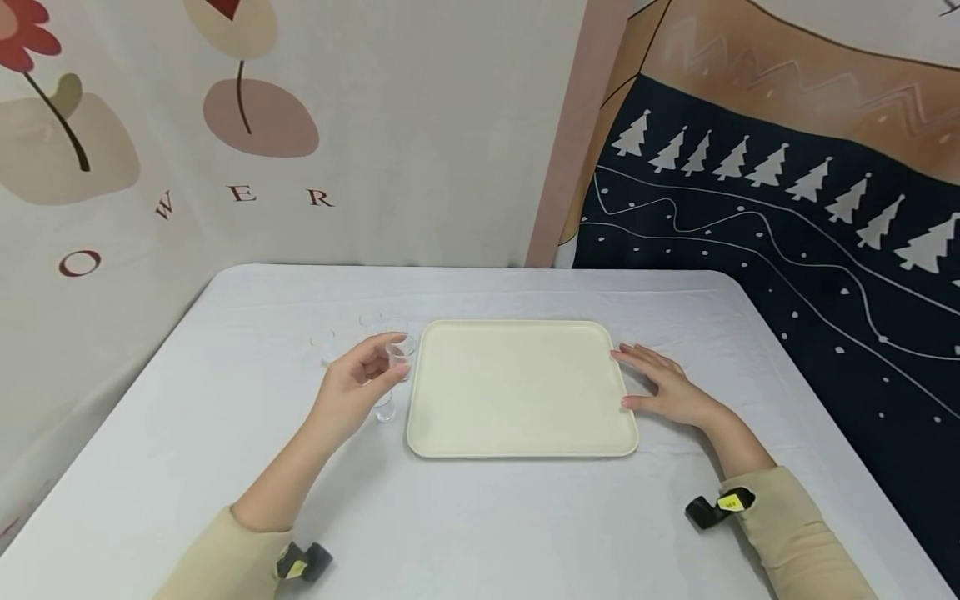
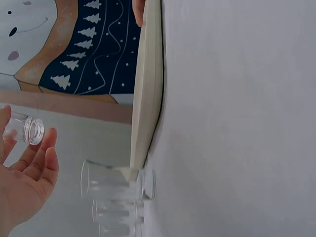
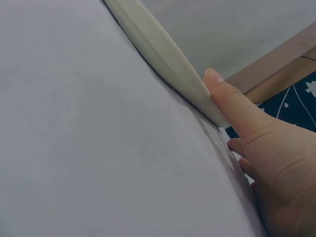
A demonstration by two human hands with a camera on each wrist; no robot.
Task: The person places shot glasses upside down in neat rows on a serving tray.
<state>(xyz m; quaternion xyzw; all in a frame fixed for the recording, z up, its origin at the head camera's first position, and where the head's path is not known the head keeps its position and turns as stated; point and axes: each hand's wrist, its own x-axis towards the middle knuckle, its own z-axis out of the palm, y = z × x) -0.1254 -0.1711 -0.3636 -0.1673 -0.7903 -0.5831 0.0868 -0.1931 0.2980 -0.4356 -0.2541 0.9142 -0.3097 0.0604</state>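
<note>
My left hand (image 1: pixel 351 385) pinches a small clear glass (image 2: pixel 30 129) between thumb and fingers. In the left wrist view this glass is raised well off the table, its thick base facing away from the palm. A cream rectangular tray (image 1: pixel 525 387) lies flat in the middle of the table, just right of the held glass. My right hand (image 1: pixel 669 392) touches the tray's right edge, thumb against the rim and fingers extended. Another clear glass (image 1: pixel 385 409) stands beside the tray's left side, partly hidden by my left hand.
More clear glasses (image 2: pixel 116 211) stand in a row left of the tray, faint against the white tablecloth (image 1: pixel 510 525). Behind the table hang a pale printed curtain (image 1: pixel 420 142) and a dark blue one with white trees (image 1: pixel 750 225).
</note>
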